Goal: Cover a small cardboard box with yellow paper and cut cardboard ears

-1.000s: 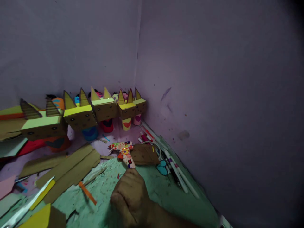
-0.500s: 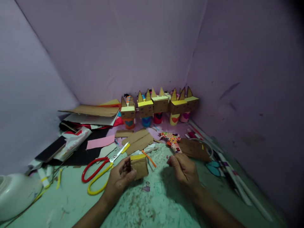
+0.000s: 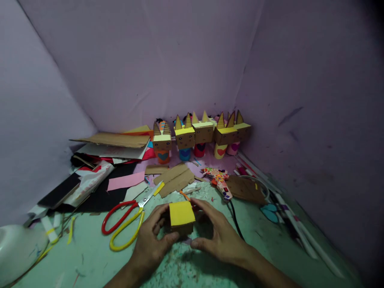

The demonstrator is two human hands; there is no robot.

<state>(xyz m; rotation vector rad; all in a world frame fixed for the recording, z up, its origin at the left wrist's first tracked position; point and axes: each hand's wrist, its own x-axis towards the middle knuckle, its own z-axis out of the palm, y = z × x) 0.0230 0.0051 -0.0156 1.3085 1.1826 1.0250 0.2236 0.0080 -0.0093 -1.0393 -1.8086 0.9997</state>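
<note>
A small cardboard box (image 3: 182,214) with a yellow top sits low over the green table, near the middle front. My left hand (image 3: 154,236) holds its left side, thumb at the front and fingers behind. Around the right side curves my right hand (image 3: 217,236), thumb and fingers spread apart, with a gap between thumb and box; whether a fingertip touches the back corner is unclear. Left of my left hand lie scissors (image 3: 122,224) with one red and one yellow handle. A patterned glue gun (image 3: 220,182) rests behind my right hand, its black cord running forward.
Several cardboard figures with pointed ears (image 3: 185,138) stand along the back wall. Cardboard scraps (image 3: 175,179) lie before them. Stacked sheets (image 3: 117,140) and a white bottle (image 3: 21,250) are at left. Long white sticks (image 3: 300,232) line the right side.
The box has been tilted so its yellow top faces up. My right hand has opened and moved left to the box, uncovering the glue gun's handle and cord.
</note>
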